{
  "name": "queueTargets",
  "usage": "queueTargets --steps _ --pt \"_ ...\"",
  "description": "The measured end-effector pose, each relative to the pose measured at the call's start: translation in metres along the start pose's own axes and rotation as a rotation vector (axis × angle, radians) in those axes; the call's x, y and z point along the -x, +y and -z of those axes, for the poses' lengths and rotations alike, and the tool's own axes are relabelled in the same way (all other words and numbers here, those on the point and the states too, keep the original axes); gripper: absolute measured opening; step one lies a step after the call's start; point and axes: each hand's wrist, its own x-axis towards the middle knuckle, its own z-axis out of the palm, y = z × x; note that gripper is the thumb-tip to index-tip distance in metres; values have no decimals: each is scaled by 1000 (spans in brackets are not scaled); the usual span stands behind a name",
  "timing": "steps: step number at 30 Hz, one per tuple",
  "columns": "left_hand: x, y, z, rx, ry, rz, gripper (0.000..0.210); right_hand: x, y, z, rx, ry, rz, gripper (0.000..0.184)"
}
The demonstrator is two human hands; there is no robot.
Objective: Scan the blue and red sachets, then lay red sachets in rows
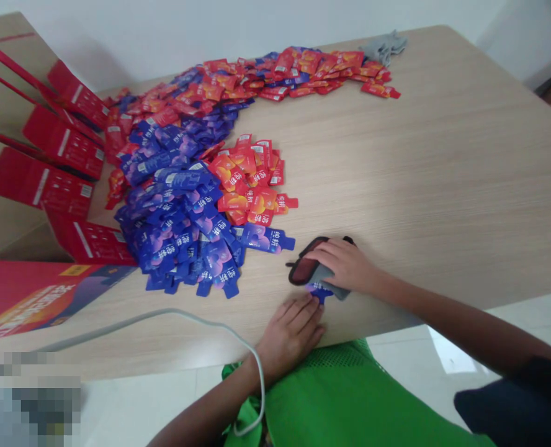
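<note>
"What's under the right hand [347,267]?"

"A grey cloth [335,288] and a dark-rimmed piece [303,270] with a reddish middle. The fingers bend over both; how tightly that grip is closed, I can't tell."

"And the left hand [295,329]?"

"Palm down on the surface [419,174], fingers close together, tips at the tabbed end of a blue packet [321,290]. Its thumb side is hard to read, so I can't say whether that grip pinches anything."

"Where does that packet lie?"

"Between the two hands, near the surface's front edge, partly covered by the cloth."

"What's around them?"

"A heap of blue packets [177,226] to the left, with red packets [245,177] against its right side. More of both colours trail along the back edge, up to another grey cloth [385,46]. Red boxes [19,180] stand at far left."
</note>
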Motion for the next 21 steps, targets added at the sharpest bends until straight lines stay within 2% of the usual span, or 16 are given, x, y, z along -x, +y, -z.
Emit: queueTargets --steps 3,5,8,10,13,16,19,21 --pt "0 0 -1 -7 24 -11 35 -18 37 18 115 44 -122 47" --pt "-1 0 -1 -6 39 -8 33 -25 49 35 156 113 -194 48" --pt "-2 1 -1 5 58 11 31 -23 36 56 109 301 -239 49" --pt "-3 2 0 14 59 26 30 -15 12 61 42 338 -182 48" --pt "-3 3 0 14 39 46 29 1 -26 45 -31 168 -26 46" --pt "-1 4 -1 6 23 64 28 11 -40 16 -54 1 63 40" --pt "-1 3 -1 14 31 43 29 7 -20 -2 -44 -9 39 39" --pt "-2 3 0 24 43 29 31 -3 6 0 10 27 -32 45"
